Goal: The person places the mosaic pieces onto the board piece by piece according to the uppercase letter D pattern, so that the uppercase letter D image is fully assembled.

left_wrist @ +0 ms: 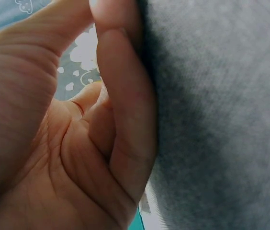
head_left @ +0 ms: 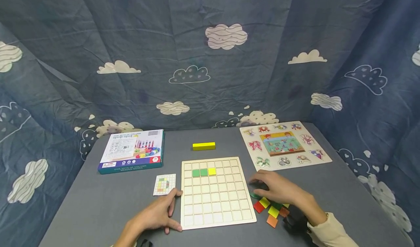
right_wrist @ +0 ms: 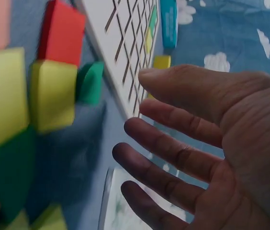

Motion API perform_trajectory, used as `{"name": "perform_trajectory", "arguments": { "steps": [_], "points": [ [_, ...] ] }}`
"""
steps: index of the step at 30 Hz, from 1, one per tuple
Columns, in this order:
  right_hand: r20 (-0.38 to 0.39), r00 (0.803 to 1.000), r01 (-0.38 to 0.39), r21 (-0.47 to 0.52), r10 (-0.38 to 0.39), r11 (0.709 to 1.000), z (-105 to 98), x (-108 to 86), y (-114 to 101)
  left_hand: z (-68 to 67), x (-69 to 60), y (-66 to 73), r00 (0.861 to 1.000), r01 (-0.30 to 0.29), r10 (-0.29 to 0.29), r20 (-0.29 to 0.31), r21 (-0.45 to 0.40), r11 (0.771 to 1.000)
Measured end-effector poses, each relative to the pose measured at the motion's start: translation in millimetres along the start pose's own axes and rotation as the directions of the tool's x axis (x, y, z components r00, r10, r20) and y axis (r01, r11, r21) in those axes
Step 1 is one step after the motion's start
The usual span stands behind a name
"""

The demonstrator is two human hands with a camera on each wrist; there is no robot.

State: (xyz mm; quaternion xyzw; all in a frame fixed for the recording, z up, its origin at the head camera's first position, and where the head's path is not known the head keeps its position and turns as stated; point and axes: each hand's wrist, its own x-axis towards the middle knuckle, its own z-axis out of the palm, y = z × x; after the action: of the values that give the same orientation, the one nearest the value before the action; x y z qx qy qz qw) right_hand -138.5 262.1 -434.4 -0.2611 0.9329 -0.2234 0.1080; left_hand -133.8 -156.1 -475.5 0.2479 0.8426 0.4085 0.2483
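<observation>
A pale wooden grid board (head_left: 217, 197) lies on the table. Two green tiles (head_left: 200, 172) and one yellow tile (head_left: 212, 171) sit side by side in one of its upper rows. My left hand (head_left: 156, 212) touches the board's left edge with its thumb and a fingertip; in the left wrist view its contact with the board is hidden. Over loose red, yellow, green and orange tiles (head_left: 272, 220) hovers my right hand (head_left: 280, 189), to the board's right. Its fingers (right_wrist: 163, 155) are spread and relaxed, with nothing held. A small pattern card (head_left: 164, 184) lies left of the board.
Behind the board is a yellow bar (head_left: 203, 146). A flat toy box (head_left: 131, 151) lies at the back left. At the back right is a picture puzzle board (head_left: 285, 145). Cloud-printed dark cloth (head_left: 190, 105) hangs behind the table.
</observation>
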Motion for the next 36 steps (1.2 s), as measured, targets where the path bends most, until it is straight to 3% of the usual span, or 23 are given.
{"name": "perform_trajectory", "arguments": {
  "steps": [9, 16, 21, 28, 36],
  "points": [
    [-0.002, 1.000, -0.007, 0.061, 0.007, 0.998, -6.4, -26.7, 31.2, 1.7, -0.2, -2.7, 1.000, 0.008, -0.008, 0.011, -0.015, 1.000],
    [-0.048, 0.999, 0.014, 0.225, -0.003, 0.974, -12.3, -43.7, 54.0, 1.0, 0.6, -2.0, 1.000, -0.003, 0.003, 0.009, -0.022, 1.000],
    [0.003, 1.000, -0.010, 0.358, 0.009, 0.934, -11.5, -51.8, 70.7, 1.6, 0.6, -2.1, 1.000, 0.001, 0.000, 0.013, -0.035, 0.999],
    [0.093, 0.996, -0.031, 0.444, -0.012, 0.895, -6.0, -59.3, 88.6, 2.6, -0.6, -3.2, 1.000, 0.012, -0.012, 0.013, -0.032, 0.999],
    [0.099, 0.993, 0.006, 0.460, -0.058, 0.888, 0.7, -59.8, 101.6, 0.0, -1.0, -2.0, 1.000, -0.001, 0.001, 0.008, -0.004, 1.000]
  ]
}}
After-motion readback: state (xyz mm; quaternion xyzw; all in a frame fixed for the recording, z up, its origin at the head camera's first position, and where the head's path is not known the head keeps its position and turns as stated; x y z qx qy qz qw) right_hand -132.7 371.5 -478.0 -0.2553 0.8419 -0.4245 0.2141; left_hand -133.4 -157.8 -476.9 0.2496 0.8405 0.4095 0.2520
